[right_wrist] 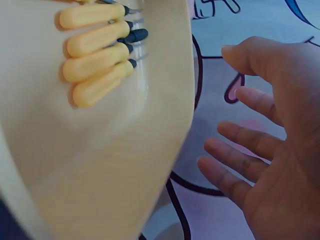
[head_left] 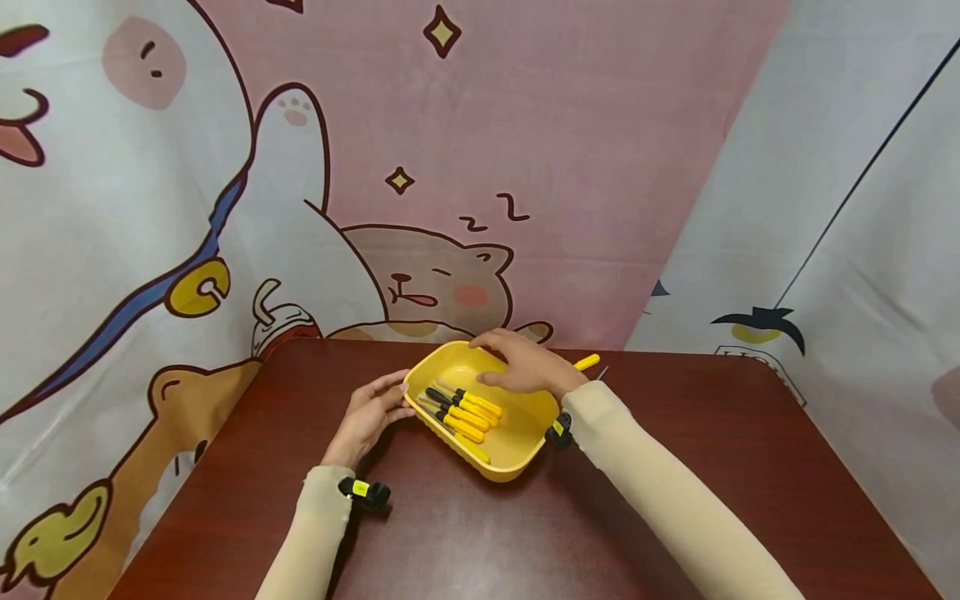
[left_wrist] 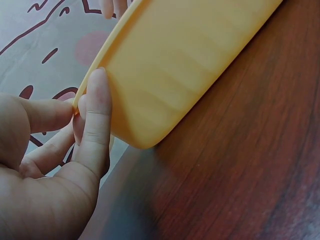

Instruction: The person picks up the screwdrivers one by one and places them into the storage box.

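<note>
A yellow plastic tray (head_left: 517, 450) sits on the table with several yellow-handled screwdrivers (head_left: 474, 407) lying side by side in it, towards its left. My left hand (head_left: 367, 421) is at the tray's left corner. In the left wrist view its thumb and fingers (left_wrist: 98, 92) pinch the rim from both sides. Over the tray's far right side reaches my right hand (head_left: 525, 364), fingers spread and holding nothing. The right wrist view shows that hand (right_wrist: 265, 145) beyond the tray wall, with screwdriver handles (right_wrist: 95, 62) inside the tray.
Behind the right wrist, a yellow handle (head_left: 587, 362) and a thin metal shaft (head_left: 602, 373) show near the table's far edge. The dark red-brown table (head_left: 712, 450) ends at a cartoon-printed cloth (head_left: 570, 167) behind it.
</note>
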Tool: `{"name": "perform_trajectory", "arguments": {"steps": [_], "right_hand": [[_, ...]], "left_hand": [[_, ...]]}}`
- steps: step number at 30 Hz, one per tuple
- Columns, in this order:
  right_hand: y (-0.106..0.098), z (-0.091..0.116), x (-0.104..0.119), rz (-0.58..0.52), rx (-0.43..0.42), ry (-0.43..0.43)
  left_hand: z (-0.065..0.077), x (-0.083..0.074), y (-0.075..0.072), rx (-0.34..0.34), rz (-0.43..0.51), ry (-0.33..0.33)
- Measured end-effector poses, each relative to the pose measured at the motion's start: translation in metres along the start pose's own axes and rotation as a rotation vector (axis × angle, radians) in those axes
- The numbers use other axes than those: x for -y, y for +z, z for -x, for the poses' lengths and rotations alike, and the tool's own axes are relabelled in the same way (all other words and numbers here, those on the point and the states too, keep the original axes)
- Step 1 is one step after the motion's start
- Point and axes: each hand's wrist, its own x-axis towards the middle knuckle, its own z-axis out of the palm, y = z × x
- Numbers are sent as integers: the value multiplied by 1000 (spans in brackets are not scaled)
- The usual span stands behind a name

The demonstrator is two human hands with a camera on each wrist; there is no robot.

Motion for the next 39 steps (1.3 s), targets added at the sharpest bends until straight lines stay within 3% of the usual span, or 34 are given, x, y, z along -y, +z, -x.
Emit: {"name": "perform_trajectory", "arguments": {"steps": [14,30,39], "right_hand": [[-15,20,-37,-46,-99,56],[-25,45,-95,-30,-107,200],[-25,62,-114,-35,-103,216]], "left_hand": [[1,1,-1,-11,10,0],[-2,1,-1,-3,5,8],[-2,1,-2,-13,13,2]]}}
